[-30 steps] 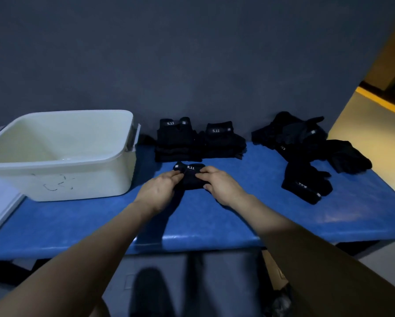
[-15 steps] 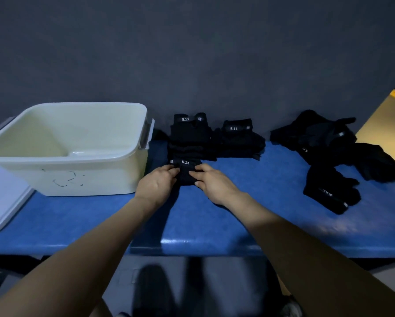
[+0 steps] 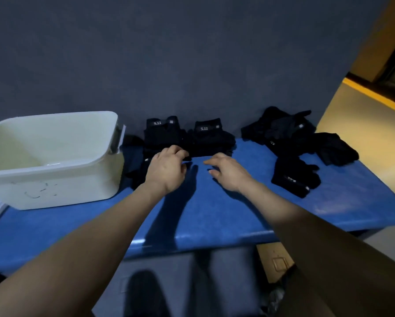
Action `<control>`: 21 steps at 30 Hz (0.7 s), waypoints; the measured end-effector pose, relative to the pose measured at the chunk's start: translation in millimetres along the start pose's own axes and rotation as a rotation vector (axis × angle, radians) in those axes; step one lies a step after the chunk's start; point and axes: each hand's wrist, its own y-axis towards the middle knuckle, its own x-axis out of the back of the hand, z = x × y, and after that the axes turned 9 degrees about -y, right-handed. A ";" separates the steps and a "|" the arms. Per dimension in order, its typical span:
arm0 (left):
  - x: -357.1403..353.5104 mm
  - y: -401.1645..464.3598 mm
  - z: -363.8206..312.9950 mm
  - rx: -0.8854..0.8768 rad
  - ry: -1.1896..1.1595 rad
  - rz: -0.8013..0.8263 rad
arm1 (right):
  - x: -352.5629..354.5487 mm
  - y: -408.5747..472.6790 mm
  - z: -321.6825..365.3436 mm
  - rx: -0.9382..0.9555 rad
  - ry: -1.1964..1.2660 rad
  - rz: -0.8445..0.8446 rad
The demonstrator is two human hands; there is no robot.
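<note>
Blue table [image 3: 214, 213]: runs the full width of the view in front of a dark grey wall and carries all items listed below.

White plastic tub [image 3: 66, 186]: stands on the left part of the table, open side up.

Loose heap of black gloves [image 3: 290, 133]: lies unsorted at the far right of the table, against the wall. One single black glove [image 3: 292, 177] lies flat in front of the heap, nearer to me, apart from it.

Two stacks of folded black gloves, each topped by a "5.11" label: the left stack [image 3: 162, 133] and the right stack [image 3: 210, 138] stand side by side and touching at the back of the table, between the tub and the heap.

Folded glove [image 3: 142, 168]: lies on the table at the foot of the left stack, largely hidden beneath my hand.

My left hand [image 3: 168, 170]: rests on that folded glove, fingers curled onto its fabric at the stack's front edge.

My right hand [image 3: 228, 173]: just beside the left, apart from it, fingers loosely spread above the bare table, holding nothing.
</note>
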 end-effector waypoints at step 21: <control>-116.1 41.8 -152.6 -0.198 -0.187 0.252 | 22.1 -107.1 -167.5 -0.372 -0.116 -0.108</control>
